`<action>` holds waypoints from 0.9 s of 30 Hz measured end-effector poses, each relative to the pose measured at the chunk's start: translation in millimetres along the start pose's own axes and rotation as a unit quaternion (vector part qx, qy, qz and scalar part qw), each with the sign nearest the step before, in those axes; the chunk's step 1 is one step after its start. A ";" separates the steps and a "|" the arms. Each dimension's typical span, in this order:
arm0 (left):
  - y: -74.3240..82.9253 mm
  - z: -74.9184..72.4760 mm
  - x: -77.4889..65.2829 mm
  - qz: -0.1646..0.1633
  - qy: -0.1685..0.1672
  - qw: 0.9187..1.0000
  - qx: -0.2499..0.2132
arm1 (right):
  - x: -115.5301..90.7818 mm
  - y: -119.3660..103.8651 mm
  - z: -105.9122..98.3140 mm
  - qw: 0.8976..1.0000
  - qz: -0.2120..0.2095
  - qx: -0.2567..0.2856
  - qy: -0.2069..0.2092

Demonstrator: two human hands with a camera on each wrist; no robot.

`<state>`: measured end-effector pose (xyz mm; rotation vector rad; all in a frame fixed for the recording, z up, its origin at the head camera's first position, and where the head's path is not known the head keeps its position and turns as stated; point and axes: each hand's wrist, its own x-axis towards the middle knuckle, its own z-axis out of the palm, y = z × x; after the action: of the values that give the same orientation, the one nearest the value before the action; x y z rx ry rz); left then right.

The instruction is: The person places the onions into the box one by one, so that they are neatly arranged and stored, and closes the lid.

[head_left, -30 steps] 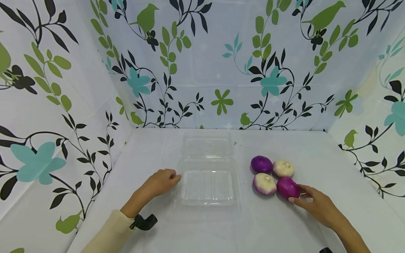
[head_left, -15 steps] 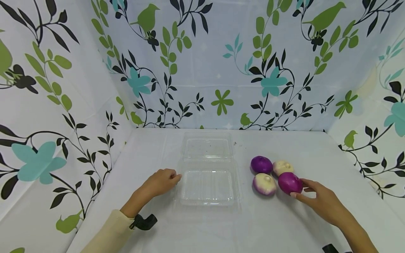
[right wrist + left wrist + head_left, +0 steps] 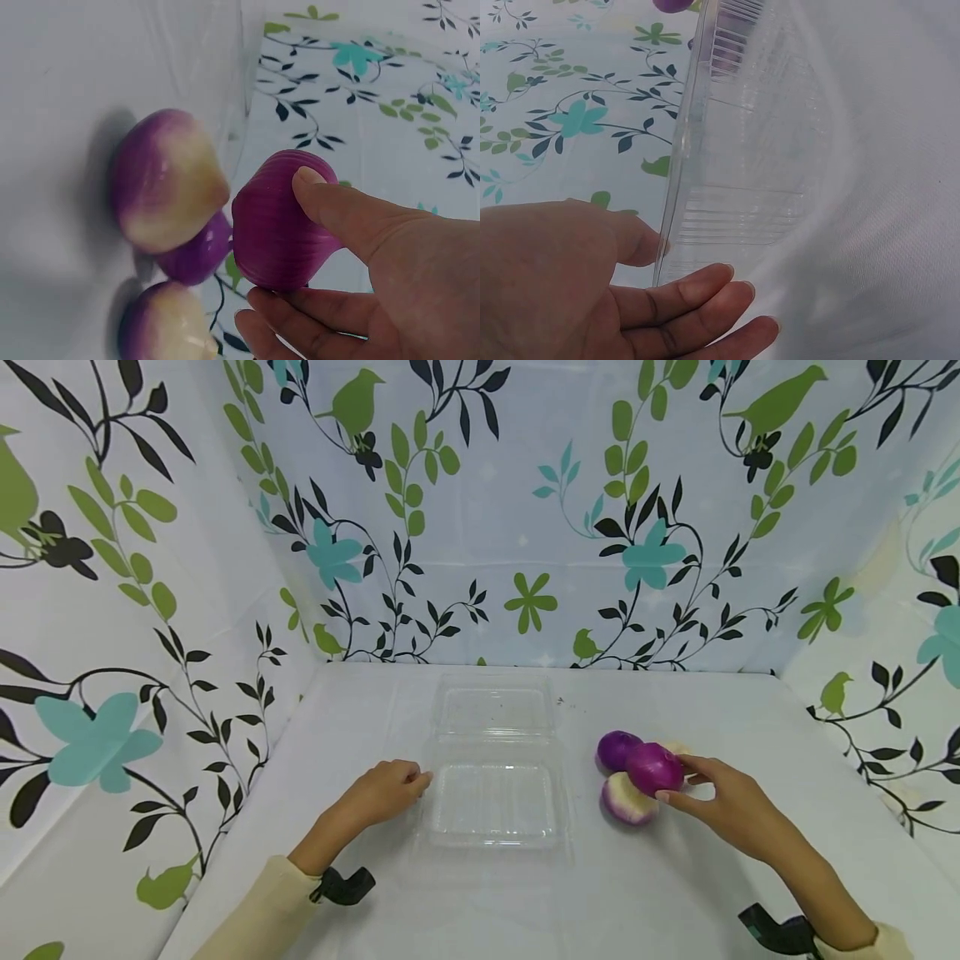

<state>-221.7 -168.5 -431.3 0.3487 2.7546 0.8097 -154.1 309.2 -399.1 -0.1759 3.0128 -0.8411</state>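
Observation:
My right hand (image 3: 731,806) holds a purple onion (image 3: 655,768) between thumb and fingers, raised off the table. Its ridged skin shows in the right wrist view, where the onion (image 3: 281,221) is apart from the others. Below it lie a second purple onion (image 3: 618,751) and a white-and-purple turnip (image 3: 628,799); another turnip (image 3: 169,322) is mostly hidden behind the held onion in the head view. My left hand (image 3: 386,793) pinches the left rim of a clear plastic clamshell container (image 3: 491,839), thumb and fingers either side of the edge (image 3: 676,180). The container lies open, its lid (image 3: 495,685) laid back.
A white cloth covers the table (image 3: 360,718). Patterned fabric (image 3: 480,510) with leaves and birds hangs at the back and sides. Small dark specks (image 3: 560,700) lie near the lid's right edge. A black strap mount (image 3: 348,887) sticks out at the left wrist.
My right hand has lifted the purple onion from the group's front right and carried it left, over the other vegetables. My left hand stays at the container's rim.

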 end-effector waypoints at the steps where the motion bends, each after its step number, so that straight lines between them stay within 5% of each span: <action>1: 0.2 0.0 0.0 0.000 0.000 1.000 -0.001 | 2.1 -3.4 0.8 1.000 -0.006 0.004 0.000; 27: -3.6 -0.1 -0.4 0.010 0.003 1.000 -0.005 | 74.5 -103.3 26.6 0.988 -0.114 0.010 -0.101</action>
<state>-221.9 -171.6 -433.1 0.3740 2.7559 0.8295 -216.2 199.4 -366.9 -0.5768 2.8279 -0.8106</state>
